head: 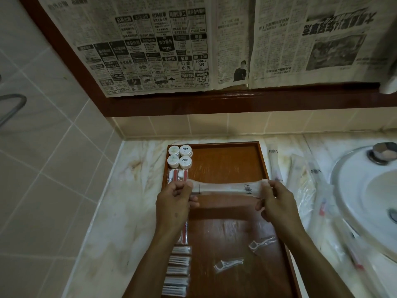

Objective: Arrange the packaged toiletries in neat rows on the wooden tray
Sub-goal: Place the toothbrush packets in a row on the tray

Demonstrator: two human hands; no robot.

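A long white packet (225, 188) with a black logo hangs crosswise above the wooden tray (225, 164). My left hand (174, 201) pinches its left end and my right hand (277, 201) pinches its right end. Along the tray's left side lie several round white soap packs (180, 157), red-and-white packets (178, 175) and a column of small white packets (177, 269). Two wrapped floss picks (261, 244) (228, 264) lie loose in the tray's near right part.
More long clear-wrapped packets (274, 162) (300, 171) lie on the marble counter (133, 190) right of the tray. A white sink (365, 190) with a metal tap (383, 151) sits at the far right. Newspaper (193, 44) covers the mirror behind; tiled wall stands on the left.
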